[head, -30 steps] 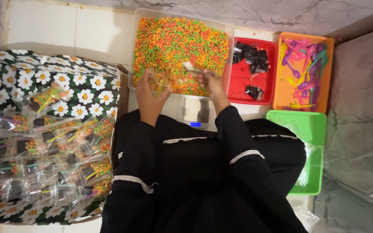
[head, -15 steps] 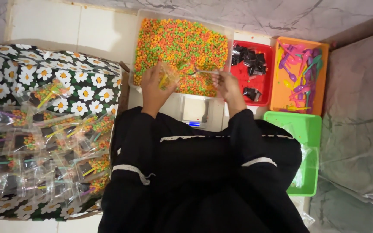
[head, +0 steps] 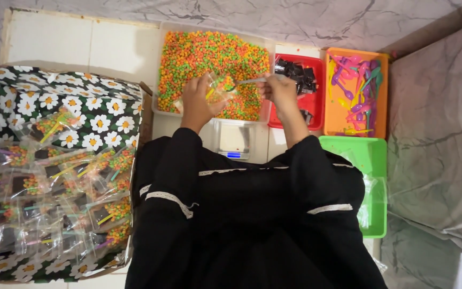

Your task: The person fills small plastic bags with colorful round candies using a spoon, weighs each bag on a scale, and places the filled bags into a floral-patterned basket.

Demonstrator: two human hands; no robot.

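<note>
Two hands work over the tray of colourful cereal balls (head: 209, 59): left hand (head: 196, 101) pinches a small, limp, slippery clear plastic bag (head: 219, 90) by its mouth, right hand (head: 280, 88) grips a pale scoop (head: 247, 82), probably light and stiff.

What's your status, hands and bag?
Left hand holds small clear bag open over candy tray. Right hand tips spoon into it. Nothing in the way.

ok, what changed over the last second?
The right hand has drawn its scoop up to the mouth of the clear bag in the left hand; the bag now shows more coloured candy. The candy bin, scale and red, orange and green trays have stayed put.
</note>
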